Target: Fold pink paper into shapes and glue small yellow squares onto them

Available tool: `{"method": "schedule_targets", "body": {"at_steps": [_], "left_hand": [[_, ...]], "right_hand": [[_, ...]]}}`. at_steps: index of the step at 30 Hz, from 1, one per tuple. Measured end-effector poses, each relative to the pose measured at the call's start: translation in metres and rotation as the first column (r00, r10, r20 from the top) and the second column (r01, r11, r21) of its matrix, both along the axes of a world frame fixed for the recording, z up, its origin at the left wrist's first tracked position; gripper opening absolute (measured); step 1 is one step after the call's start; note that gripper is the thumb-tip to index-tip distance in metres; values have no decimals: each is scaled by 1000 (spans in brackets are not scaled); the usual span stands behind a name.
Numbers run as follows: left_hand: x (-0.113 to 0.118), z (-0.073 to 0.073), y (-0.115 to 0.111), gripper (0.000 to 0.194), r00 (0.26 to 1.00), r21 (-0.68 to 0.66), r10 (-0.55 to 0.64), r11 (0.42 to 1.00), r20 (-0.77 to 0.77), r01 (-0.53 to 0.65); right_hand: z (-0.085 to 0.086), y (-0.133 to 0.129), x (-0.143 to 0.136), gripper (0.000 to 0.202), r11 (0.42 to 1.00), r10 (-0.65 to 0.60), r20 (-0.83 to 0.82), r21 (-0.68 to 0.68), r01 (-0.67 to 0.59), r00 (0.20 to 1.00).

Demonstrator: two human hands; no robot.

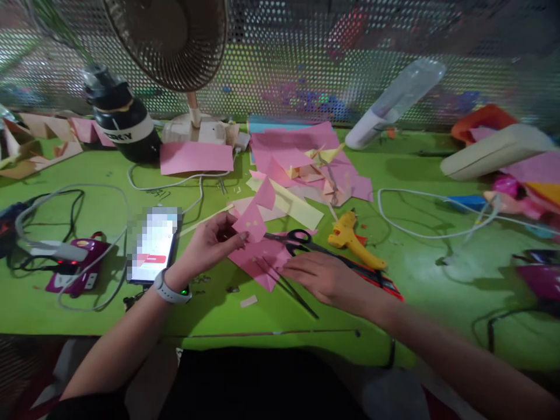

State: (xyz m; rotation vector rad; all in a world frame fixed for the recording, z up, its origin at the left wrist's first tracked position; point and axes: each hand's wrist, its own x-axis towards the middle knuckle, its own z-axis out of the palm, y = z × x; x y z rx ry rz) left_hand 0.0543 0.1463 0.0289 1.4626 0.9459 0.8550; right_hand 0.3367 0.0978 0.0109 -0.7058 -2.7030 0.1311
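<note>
My left hand [219, 236] is closed, pinching a folded pink paper piece [252, 221] with small pale dots between thumb and fingers. Black-handled scissors [300, 236] lie just right of that piece, their blades partly hidden behind it. My right hand [317, 277] is stretched out low over the table beside the scissors' handles, its fingers extended and partly hidden underneath. Below both hands is a pink sheet [262, 271]. A dark, thin pair of tweezers [297, 296] lies across its edge, close under my right fingertips. Beyond the scissors rests a yellow glue gun [354, 239].
A phone [153, 245] and a purple power strip [76, 265] with cables are on the left. Behind stand a fan [175, 41], a black bottle [125, 119] and pink paper scraps [284, 146]. A clear bottle [394, 105] leans at the back right. White cable [406, 233] loops nearby.
</note>
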Motion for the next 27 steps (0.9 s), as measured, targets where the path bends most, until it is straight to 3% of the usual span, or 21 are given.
{"method": "schedule_targets", "body": {"at_steps": [3,5,9,13,17,21,27], "left_hand": [[-3,1,0,22,999,17,4,1000,-35,-3],[-4,2,2,21,999,27,21,999,-46,-19],[-4,2,7,24,997,18,81,997,-15,-81],[-1,1,10,23,987,58,136,990,-85,-132],[-1,1,7,21,957,154,214,971,-198,-185],[0,6,3,20,880,288,323,930,-350,-227],[1,10,1,21,768,477,427,860,-477,-182]], "right_hand": [[5,5,-2,30,996,-53,-18,71,54,998],[7,6,3,27,979,-151,-21,137,153,988],[10,4,31,21,890,-398,0,243,386,917],[14,-4,63,22,814,-567,36,175,553,823],[17,-14,73,22,763,-640,-1,117,636,769],[18,-17,76,22,715,-690,-83,76,695,719],[17,-14,90,24,597,-796,-91,42,801,598]]}}
